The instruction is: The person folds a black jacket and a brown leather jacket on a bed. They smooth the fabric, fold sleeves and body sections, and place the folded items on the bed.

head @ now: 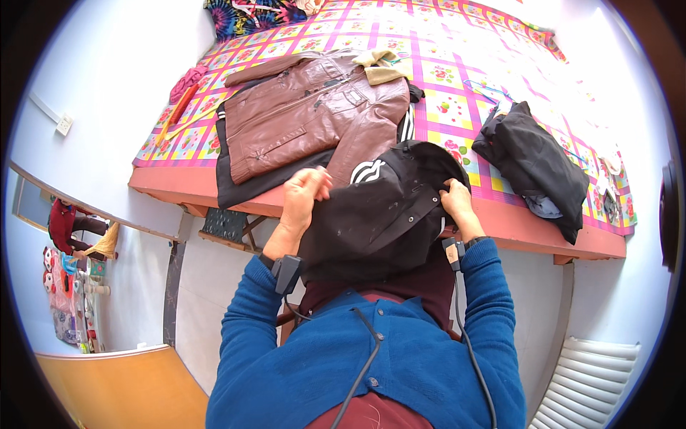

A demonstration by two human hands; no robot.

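Note:
A black garment with white stripes and snap buttons (370, 220) lies across my lap and against the bed's edge. My right hand (455, 201) grips its upper right edge, thumb on top. My left hand (308, 193) is raised at the garment's left side, fingers curled and slightly blurred; whether it pinches any cloth I cannot tell. Beyond my hands a brown leather jacket (300, 123) lies spread on the bed, over a black garment (225, 187). A beige cloth piece (380, 75) rests on the jacket's upper right.
The bed has a checked floral sheet (439, 107). A black folded garment (541, 161) lies at the right, a blue hanger (482, 88) behind it. At the left are a pink cloth (187, 83) and a red brush-like object (183, 106). A white radiator (589, 381) stands lower right.

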